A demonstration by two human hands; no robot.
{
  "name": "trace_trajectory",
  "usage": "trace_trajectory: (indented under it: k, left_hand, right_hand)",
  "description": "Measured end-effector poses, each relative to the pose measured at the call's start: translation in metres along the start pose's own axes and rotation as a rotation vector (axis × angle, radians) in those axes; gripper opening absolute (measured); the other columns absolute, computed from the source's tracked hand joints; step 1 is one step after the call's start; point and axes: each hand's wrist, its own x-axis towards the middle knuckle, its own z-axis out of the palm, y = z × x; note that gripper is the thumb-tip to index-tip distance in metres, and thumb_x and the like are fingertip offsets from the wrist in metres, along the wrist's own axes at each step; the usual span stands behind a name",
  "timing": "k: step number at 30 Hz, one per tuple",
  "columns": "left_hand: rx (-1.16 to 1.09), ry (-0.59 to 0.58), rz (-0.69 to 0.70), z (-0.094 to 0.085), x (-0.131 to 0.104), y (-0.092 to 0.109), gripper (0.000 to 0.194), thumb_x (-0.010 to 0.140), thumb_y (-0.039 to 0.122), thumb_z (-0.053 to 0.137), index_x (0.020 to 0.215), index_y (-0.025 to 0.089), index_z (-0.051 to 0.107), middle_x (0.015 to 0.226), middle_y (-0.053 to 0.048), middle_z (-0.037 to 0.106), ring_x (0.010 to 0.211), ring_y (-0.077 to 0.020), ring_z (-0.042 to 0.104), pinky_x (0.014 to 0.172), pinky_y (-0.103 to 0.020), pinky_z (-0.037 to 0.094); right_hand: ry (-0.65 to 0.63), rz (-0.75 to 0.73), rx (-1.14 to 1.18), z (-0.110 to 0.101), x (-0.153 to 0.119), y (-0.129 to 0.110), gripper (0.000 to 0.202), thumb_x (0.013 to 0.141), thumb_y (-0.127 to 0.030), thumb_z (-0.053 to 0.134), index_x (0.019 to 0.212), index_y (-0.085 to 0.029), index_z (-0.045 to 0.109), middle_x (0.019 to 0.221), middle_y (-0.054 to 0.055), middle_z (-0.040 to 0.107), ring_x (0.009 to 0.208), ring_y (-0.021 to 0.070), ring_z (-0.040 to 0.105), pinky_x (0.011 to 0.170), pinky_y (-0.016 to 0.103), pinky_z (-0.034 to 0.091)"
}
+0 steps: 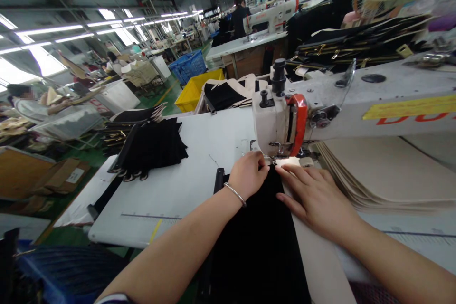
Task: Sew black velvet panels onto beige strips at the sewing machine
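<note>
Biggest first: smooth white sewing table (171, 194) across the middle of the frame, then a hard-shelled white sewing machine (342, 126) reaching in from the right. Next up, a long black panel (260, 247) at bottom centre, long axis running nearly straight up the frame, far end pointing right at the machine's head, near end cut off by the bottom edge. Pretty plain to look at: flat, matte, straight-sided, like dense cloth. Over at right, a stack of beige sheets (392, 166), smooth, with edges fanned out. Left of centre, a pile of black pieces (156, 145) with jagged right edges. Along the panel's right side, a smooth beige strip (317, 256); can't tell if joined. Across that strip, the right hand (315, 194), fingers stretched out and spread, tips near the machine's head. Beside it, the left hand (247, 175), fingers curled with tips together at the panel's far end; can't tell if pinching cloth. Smallest of all, a shiny, thin, round bracelet (235, 194) on the left wrist.
</note>
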Motion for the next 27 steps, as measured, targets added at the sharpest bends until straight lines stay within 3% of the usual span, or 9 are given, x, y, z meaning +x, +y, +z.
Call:
trace_trajectory:
  k: [11, 14, 18, 22, 27]
  left_hand:
    - [0.037, 0.023, -0.021, 0.004, 0.002, 0.002, 0.005, 0.085, 0.021, 0.058, 0.08, 0.019, 0.057, 0.086, -0.003, 0.064, 0.078, -0.0185, 0.06, 0.071, -0.031, 0.048]
    - [0.068, 0.0, 0.088, -0.006, -0.007, 0.007, 0.005, 0.088, 0.02, 0.057, 0.084, 0.018, 0.059, 0.095, -0.005, 0.064, 0.091, -0.0201, 0.06, 0.082, -0.033, 0.049]
    - [0.089, -0.151, 0.344, -0.016, -0.028, 0.011, 0.014, 0.094, 0.023, 0.052, 0.101, 0.017, 0.062, 0.112, -0.006, 0.063, 0.111, -0.021, 0.056, 0.104, -0.038, 0.042]
    - [0.11, -0.127, 0.369, -0.012, -0.04, 0.006, 0.026, 0.097, 0.023, 0.047, 0.121, 0.015, 0.055, 0.131, -0.007, 0.057, 0.127, -0.0201, 0.049, 0.117, -0.042, 0.03]
    - [0.139, -0.106, 0.359, -0.006, -0.041, 0.002, 0.029, 0.099, 0.024, 0.044, 0.125, 0.016, 0.052, 0.137, -0.007, 0.054, 0.132, -0.0189, 0.046, 0.118, -0.042, 0.03]
  right_hand:
    - [0.021, -0.011, 0.014, 0.002, 0.0, 0.001, 0.054, 0.095, -0.054, 0.042, 0.139, -0.023, 0.044, 0.137, 0.007, 0.05, 0.117, 0.0295, 0.046, 0.093, 0.048, 0.036]
    - [0.033, -0.027, 0.029, 0.002, -0.002, 0.002, 0.05, 0.096, -0.052, 0.041, 0.136, -0.024, 0.048, 0.138, 0.007, 0.05, 0.119, 0.0289, 0.045, 0.095, 0.048, 0.036]
    - [0.043, -0.028, 0.041, 0.004, -0.003, 0.003, 0.051, 0.095, -0.051, 0.044, 0.137, -0.023, 0.047, 0.137, 0.008, 0.051, 0.122, 0.0289, 0.044, 0.097, 0.048, 0.037]
    - [0.061, -0.026, 0.049, 0.005, -0.002, 0.003, 0.051, 0.094, -0.05, 0.046, 0.137, -0.023, 0.047, 0.135, 0.009, 0.052, 0.121, 0.03, 0.046, 0.096, 0.049, 0.038]
    - [0.056, -0.014, 0.05, 0.005, -0.003, 0.002, 0.05, 0.094, -0.047, 0.046, 0.137, -0.022, 0.047, 0.134, 0.01, 0.053, 0.12, 0.0299, 0.047, 0.096, 0.049, 0.04]
